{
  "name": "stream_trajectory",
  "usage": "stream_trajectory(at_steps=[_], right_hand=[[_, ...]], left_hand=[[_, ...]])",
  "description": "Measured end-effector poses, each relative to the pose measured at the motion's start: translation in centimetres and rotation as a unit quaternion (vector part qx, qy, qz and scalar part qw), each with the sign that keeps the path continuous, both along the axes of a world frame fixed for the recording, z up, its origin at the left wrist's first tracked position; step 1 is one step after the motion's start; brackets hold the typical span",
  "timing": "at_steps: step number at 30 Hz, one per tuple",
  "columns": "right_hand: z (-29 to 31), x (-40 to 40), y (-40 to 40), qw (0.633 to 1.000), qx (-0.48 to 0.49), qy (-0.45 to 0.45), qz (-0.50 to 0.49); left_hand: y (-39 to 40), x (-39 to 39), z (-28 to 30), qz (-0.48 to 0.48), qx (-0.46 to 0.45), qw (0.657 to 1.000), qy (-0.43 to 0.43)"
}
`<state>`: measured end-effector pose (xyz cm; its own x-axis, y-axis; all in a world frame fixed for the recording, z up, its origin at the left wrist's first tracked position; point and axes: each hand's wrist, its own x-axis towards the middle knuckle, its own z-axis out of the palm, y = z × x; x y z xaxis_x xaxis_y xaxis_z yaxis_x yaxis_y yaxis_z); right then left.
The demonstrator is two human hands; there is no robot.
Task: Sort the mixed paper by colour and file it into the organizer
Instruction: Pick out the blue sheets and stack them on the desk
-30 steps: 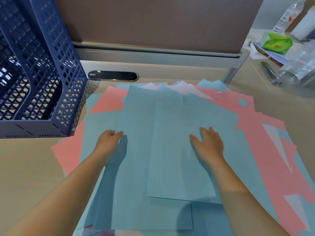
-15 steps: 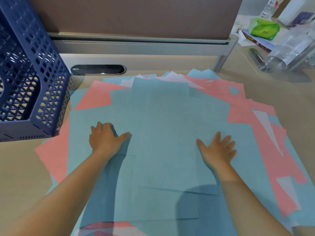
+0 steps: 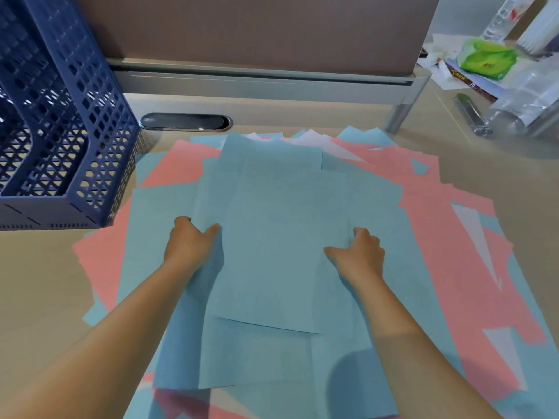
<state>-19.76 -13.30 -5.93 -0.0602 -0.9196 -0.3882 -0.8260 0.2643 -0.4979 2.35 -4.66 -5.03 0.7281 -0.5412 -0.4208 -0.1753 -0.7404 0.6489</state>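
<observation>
Currently, step: loose blue paper sheets, right of the dark blue perforated plastic organizer, are being gathered.
Fingers: left hand and right hand curled at sheet edges.
Advice: edges should be squared before lifting.

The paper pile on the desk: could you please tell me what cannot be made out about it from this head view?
- Head view: how many sheets lie under the blue sheets; the top ones cover them.
- The left hand and right hand hide their fingers' hold on the edges.
- The organizer is cut off by the left edge.
- The pile's near end leaves the frame.
</observation>
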Motion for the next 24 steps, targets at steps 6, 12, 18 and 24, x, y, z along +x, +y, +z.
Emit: stream_trajectory(at_steps=[6,12,18,24], right_hand=[[-0.1,1.3,0.2,0.994,0.065,-0.092,0.010],[-0.1,3.8,1.6,0.985,-0.012,-0.062,0.162],[-0.2,7.2,2.4,0.980,-0.033,-0.077,0.181],[-0.4,9.1,2.7,0.977,0.054,-0.196,0.070]], left_hand=[[3.1,2.2,-0.5,0.094,-0.024,0.988,0.117],[6.6,3.5,0.7,0.079,-0.047,0.994,0.052],[8.8,4.6,0.0,0.143,-0.052,0.975,0.160],[9.2,4.5,-0.8,0.078,-0.074,0.989,0.099]])
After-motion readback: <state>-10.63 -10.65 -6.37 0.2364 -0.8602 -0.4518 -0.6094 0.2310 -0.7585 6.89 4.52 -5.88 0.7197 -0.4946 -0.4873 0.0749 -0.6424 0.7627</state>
